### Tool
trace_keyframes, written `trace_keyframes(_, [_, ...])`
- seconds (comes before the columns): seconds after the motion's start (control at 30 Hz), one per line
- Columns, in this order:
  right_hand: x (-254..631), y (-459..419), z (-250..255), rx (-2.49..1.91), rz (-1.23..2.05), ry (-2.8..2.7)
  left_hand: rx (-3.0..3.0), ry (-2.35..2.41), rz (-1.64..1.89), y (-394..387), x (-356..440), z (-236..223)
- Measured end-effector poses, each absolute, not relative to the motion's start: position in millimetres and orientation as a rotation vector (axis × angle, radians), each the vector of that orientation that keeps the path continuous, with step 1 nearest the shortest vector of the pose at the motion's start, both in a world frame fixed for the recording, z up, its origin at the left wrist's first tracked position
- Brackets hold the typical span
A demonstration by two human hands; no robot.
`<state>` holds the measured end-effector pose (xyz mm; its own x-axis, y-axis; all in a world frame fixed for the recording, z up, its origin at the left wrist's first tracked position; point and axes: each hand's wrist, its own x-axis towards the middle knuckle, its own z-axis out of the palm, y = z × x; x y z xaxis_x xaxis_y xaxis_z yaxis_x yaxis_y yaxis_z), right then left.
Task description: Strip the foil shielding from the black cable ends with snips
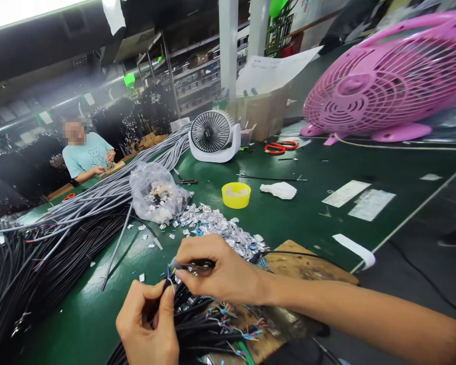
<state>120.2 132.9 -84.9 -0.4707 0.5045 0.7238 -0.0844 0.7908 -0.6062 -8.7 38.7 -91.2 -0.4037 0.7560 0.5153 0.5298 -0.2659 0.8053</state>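
Note:
My left hand [148, 319] is closed around the end of a black cable, pinched between thumb and forefinger. Thin coloured wires [170, 272], blue, yellow and white among them, stick out of that end. Right above it, my right hand [218, 268] pinches at the wires, thumb against forefinger. A slim dark tool [203, 264] lies in its grip; most of it is hidden, so its kind is unclear. Under both hands runs a bundle of black cables [209, 324] with stripped, multicoloured wire ends, partly on a worn wooden board [300, 261].
Silvery foil scraps [220, 225] are heaped beyond my hands, beside a clear plastic bag [152, 195]. Grey cables [110, 190] and black ones fill the left. Farther back are a yellow dish [236, 195], white fan [213, 137], red-handled scissors [281, 147], pink fan [383, 81] and a seated person [89, 154].

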Motion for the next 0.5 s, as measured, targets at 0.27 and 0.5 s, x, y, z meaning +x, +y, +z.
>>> trace_keyframes(0.27, [120.8, 132.2, -86.5, -0.296, 0.638, -1.931, 1.679, 1.802, 1.728, 39.2, -5.9, -90.8])
trace_keyframes(0.5, [120.6, 132.3, -85.0, -0.276, 0.614, -1.94, 1.821, 1.825, 1.765, 40.4, -4.6, -92.2])
